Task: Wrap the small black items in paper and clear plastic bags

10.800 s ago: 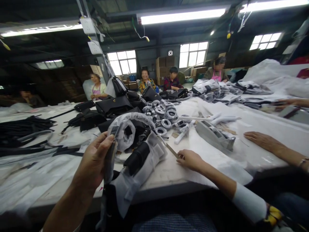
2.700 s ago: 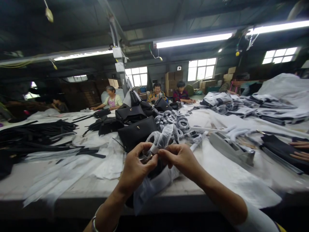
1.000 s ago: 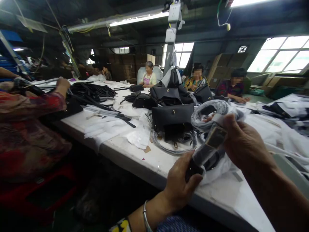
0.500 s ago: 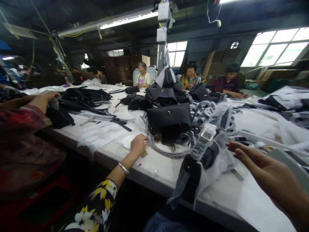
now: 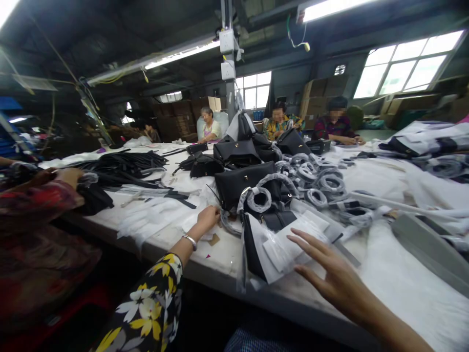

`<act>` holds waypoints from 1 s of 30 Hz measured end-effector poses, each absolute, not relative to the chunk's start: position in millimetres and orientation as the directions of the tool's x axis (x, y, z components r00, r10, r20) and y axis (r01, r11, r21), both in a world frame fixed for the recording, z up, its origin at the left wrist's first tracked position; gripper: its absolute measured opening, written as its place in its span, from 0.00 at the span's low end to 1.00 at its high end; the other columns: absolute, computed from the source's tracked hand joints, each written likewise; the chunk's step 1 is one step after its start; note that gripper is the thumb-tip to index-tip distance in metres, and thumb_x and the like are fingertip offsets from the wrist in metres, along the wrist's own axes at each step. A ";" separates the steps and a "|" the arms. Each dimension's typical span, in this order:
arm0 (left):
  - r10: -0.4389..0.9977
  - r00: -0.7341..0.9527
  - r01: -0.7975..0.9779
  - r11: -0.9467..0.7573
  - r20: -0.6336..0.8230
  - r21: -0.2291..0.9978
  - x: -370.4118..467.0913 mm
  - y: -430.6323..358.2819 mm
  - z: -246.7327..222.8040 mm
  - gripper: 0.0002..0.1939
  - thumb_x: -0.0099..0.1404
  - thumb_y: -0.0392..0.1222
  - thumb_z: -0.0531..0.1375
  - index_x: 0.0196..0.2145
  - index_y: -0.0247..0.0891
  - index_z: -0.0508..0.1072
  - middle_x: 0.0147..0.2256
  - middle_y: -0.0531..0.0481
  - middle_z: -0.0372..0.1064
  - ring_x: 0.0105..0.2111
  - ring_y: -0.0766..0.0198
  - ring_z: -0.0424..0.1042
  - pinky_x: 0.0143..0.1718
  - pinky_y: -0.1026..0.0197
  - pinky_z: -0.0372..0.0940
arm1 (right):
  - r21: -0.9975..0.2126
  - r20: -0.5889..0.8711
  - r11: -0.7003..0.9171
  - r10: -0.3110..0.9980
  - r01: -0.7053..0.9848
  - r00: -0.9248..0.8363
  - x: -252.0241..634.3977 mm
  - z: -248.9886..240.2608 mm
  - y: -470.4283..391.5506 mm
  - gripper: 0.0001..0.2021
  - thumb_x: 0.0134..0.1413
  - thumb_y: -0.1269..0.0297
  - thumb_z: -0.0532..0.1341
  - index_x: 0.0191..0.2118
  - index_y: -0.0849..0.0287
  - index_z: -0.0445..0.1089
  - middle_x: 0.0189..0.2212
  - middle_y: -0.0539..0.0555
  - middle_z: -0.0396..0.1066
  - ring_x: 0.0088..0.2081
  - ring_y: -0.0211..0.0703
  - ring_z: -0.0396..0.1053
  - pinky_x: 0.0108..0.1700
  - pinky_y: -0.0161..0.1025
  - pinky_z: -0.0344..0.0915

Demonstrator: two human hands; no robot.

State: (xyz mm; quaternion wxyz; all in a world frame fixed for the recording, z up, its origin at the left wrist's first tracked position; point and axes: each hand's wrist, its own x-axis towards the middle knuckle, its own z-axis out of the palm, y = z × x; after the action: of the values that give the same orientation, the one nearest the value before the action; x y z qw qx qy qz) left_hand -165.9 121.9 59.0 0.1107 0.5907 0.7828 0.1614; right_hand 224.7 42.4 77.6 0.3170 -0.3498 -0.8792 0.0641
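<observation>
At the front edge of the table lies a black handbag [image 5: 252,249] with white paper sheets [image 5: 262,247] over its face and a clear-wrapped packet [image 5: 289,244] on top. My right hand [image 5: 326,266] is spread out flat over the packet's right side, fingers apart; whether it touches cannot be told. Behind the packet a plastic-wrapped strap [image 5: 242,198] curls in a loop. Farther left, my left hand [image 5: 208,218] is closed, its fingertips beside a larger black handbag [image 5: 230,183] with a gold clasp. What those fingers hold, if anything, is hidden.
Several wrapped strap coils [image 5: 330,181] are heaped right of the black bags. Black straps [image 5: 128,164] and white sheets [image 5: 146,215] lie to the left. A grey tray-like piece [image 5: 421,244] is at right. One co-worker's sleeve [image 5: 40,195] is close on my left; others sit across the table.
The front handbag has tipped over, so white sheets and the packet now face up. Its wrapped strap has dropped back in a loop. My right hand has moved left over it.
</observation>
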 end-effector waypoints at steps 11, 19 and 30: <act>0.998 -0.020 0.500 -0.036 0.053 0.865 -55.4 37.6 55.7 0.26 0.70 0.55 0.53 0.58 0.34 0.67 0.36 0.44 0.77 0.34 0.59 0.78 0.33 0.61 0.70 | 0.100 0.490 0.804 0.473 0.587 -0.732 243.7 18.5 86.7 0.30 0.58 0.80 0.50 0.62 0.47 0.64 0.65 0.52 0.59 0.65 0.53 0.56 0.62 0.60 0.58; 0.995 0.097 0.605 -0.077 0.022 0.792 -54.4 6.4 43.9 0.20 0.69 0.53 0.52 0.43 0.37 0.78 0.31 0.47 0.78 0.30 0.61 0.77 0.32 0.61 0.69 | -0.021 0.505 0.805 0.520 0.593 -0.688 304.5 26.2 69.7 0.29 0.57 0.79 0.47 0.60 0.52 0.67 0.61 0.56 0.65 0.61 0.51 0.65 0.57 0.53 0.69; 0.996 -0.037 0.974 0.018 0.080 0.227 -161.7 30.9 31.7 0.11 0.68 0.46 0.61 0.40 0.35 0.74 0.42 0.47 0.73 0.46 0.57 0.71 0.50 0.47 0.66 | -0.227 0.617 0.863 0.486 0.451 -0.619 242.0 68.0 -2.4 0.18 0.65 0.74 0.52 0.53 0.51 0.70 0.56 0.56 0.70 0.56 0.47 0.70 0.54 0.45 0.72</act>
State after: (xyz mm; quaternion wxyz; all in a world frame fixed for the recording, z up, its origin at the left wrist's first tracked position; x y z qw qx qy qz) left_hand -161.7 30.9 31.7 0.0508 0.6919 0.7118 0.1099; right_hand 242.0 -2.4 68.0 0.3500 -0.2605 -0.8995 0.0248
